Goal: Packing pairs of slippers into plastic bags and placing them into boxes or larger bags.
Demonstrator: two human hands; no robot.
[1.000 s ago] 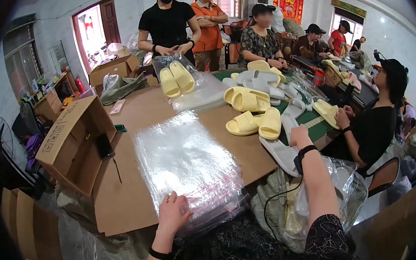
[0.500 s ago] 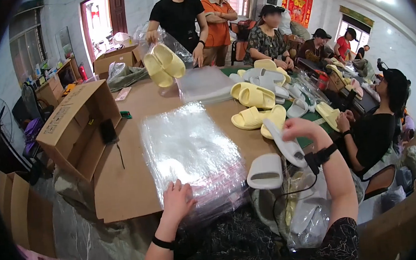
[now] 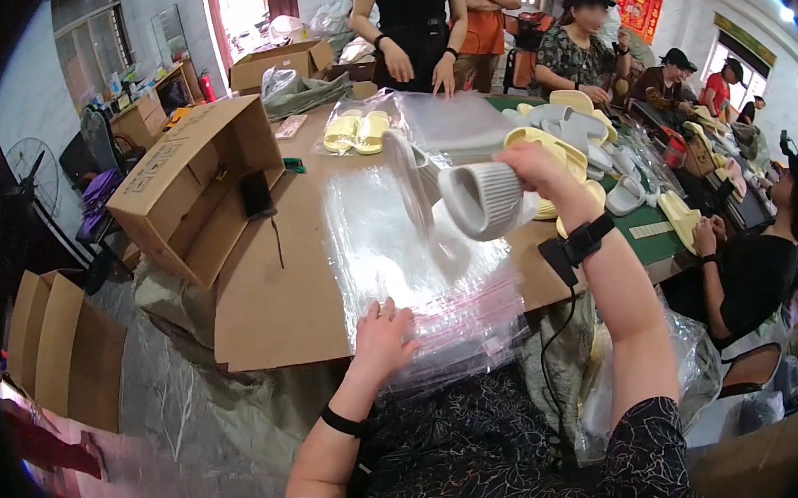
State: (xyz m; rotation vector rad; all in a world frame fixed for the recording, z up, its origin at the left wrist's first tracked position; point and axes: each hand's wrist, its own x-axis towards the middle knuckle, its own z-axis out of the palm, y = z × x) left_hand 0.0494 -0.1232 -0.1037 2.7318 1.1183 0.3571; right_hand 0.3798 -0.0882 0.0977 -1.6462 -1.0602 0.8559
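Note:
A pair of white slide slippers (image 3: 485,202) hangs above the stack of clear plastic bags (image 3: 370,242), gripped by my right hand (image 3: 536,169). One slipper turns its ribbed strap and opening toward me; the other stands on edge to its left. My left hand (image 3: 384,340) lies on the near part of the bag stack, palm down with fingers apart. Just behind my right hand are several yellow slippers (image 3: 556,148), partly hidden by it. Farther back, a pair of yellow slippers (image 3: 356,132) lies in a clear bag on the table.
At the left of the cardboard-covered table (image 3: 263,322) stands an open cardboard box (image 3: 175,188) with a dark phone-like device (image 3: 257,196) leaning at it. Across the table a person in black (image 3: 412,20) stands with hands lowered. Other people sit along the right side among more slippers.
My right hand has lifted the white slippers from the right and brought them left over the bags. The person opposite has let go of the yellow pair, now on the table. My head view has shifted.

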